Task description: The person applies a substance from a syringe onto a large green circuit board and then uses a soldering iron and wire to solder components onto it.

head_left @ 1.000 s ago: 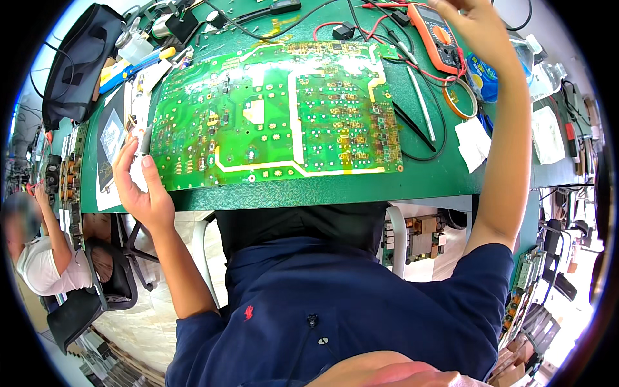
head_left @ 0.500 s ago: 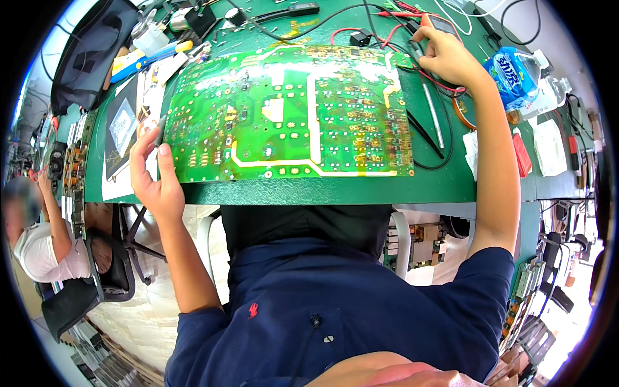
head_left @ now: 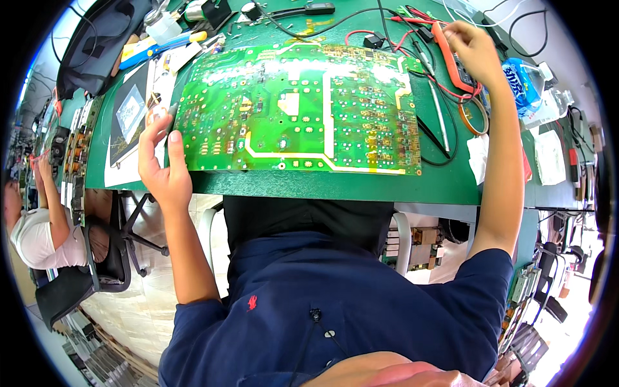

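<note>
My left hand (head_left: 164,161) is beside the left edge of a large green circuit board (head_left: 296,122), fingers curled around a dark pen-like tool (head_left: 173,112). My right hand (head_left: 475,53) reaches over an orange multimeter (head_left: 456,74) at the upper right, fingers bent at its top and partly hiding it; what they grip, if anything, is unclear. Red and black leads (head_left: 432,82) run beside the board, along with a silver rod (head_left: 442,132) and dark tweezers (head_left: 433,138). White paper (head_left: 119,174) with a black sheet lies left of my left hand.
An orange tape roll (head_left: 473,119), blue package (head_left: 521,84) and tissues (head_left: 548,155) lie right. Tools, cables and a black bag (head_left: 97,48) crowd the back. A co-worker (head_left: 48,232) sits at the left. Stacked boards (head_left: 412,248) are below the bench.
My right hand dropped from the top edge toward the board, then shifted right and up over the multimeter. My left hand sits slightly higher and farther right in view, still beside the board's edge.
</note>
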Available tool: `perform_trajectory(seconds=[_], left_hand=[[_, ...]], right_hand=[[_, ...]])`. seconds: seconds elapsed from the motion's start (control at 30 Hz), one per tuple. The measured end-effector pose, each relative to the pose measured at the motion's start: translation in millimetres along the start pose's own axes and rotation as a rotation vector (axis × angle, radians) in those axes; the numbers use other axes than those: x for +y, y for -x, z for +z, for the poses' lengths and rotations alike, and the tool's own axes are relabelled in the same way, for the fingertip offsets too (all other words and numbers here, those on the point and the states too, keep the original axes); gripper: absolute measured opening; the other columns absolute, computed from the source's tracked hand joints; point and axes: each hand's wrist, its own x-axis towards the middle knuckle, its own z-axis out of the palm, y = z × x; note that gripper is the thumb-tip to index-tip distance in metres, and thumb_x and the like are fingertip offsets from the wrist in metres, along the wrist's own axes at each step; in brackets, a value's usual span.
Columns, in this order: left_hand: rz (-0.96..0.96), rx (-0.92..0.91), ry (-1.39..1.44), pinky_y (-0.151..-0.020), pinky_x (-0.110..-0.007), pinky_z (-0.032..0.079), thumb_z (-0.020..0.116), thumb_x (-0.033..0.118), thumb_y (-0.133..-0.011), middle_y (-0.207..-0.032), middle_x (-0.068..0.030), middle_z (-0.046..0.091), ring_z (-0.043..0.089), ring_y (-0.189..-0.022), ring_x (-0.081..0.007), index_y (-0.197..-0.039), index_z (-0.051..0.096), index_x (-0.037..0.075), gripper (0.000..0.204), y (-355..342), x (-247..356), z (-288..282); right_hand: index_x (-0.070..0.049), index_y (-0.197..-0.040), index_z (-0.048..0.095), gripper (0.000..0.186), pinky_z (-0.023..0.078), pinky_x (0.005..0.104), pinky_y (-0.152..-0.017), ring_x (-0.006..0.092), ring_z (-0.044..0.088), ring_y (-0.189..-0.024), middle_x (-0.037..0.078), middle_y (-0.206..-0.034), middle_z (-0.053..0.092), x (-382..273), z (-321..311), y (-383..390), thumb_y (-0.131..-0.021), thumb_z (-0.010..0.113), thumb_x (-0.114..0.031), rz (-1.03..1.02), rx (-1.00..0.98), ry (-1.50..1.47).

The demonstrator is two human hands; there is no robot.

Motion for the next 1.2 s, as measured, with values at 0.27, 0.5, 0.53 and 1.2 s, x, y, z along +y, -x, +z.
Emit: perform_trajectory(seconds=[0.27,0.5,0.53,1.2], left_hand=[[-0.035,-0.004,0.032,-0.086,-0.031,0.047,0.058,0.007,-0.092,-0.11,-0.012,0.065,0.059,-0.102,-0.0194,-0.111,0.061,-0.003,0.022,-0.3,1.1,-2.0],[-0.068,-0.034,0.05,-0.092,-0.032,0.045,0.055,0.007,-0.094,-0.121,-0.015,0.061,0.058,-0.111,-0.0208,-0.117,0.058,-0.004,0.026,0.6,-1.8,-3.7],[-0.081,-0.036,0.061,-0.092,-0.032,0.045,0.056,0.007,-0.094,-0.121,-0.0148,0.061,0.058,-0.111,-0.0207,-0.117,0.058,-0.004,0.026,1.6,-2.4,-4.7],[-0.137,-0.082,0.095,-0.094,-0.033,0.043,0.052,0.006,-0.094,-0.124,-0.0167,0.058,0.056,-0.112,-0.0222,-0.121,0.054,-0.008,0.031,3.2,-2.8,-2.5]], right_hand=[[0.001,-0.113,0.063,0.028,0.05,0.0242,-0.079,0.0132,0.063,-0.094,0.008,-0.107,0.068,11.2,-51.3,-2.5,-0.092,0.045,-0.001,-0.025,0.555,-0.386],[0.001,-0.127,0.053,0.034,0.05,0.0275,-0.088,0.0184,0.062,-0.106,0.012,-0.12,0.064,-12.3,-38.3,-3.9,-0.094,0.055,-0.009,-0.051,0.47,-0.411],[0.0,-0.119,0.059,0.028,0.05,0.0272,-0.084,0.0165,0.063,-0.099,0.011,-0.111,0.066,-17.6,-32.8,-3.9,-0.093,0.057,-0.011,-0.074,0.486,-0.43],[-0.001,-0.147,0.024,0.072,0.043,0.0381,-0.098,0.0281,0.049,-0.123,0.024,-0.137,0.047,-98.9,89.6,-91.4,-0.094,0.061,-0.034,0.056,-0.077,-0.584]])
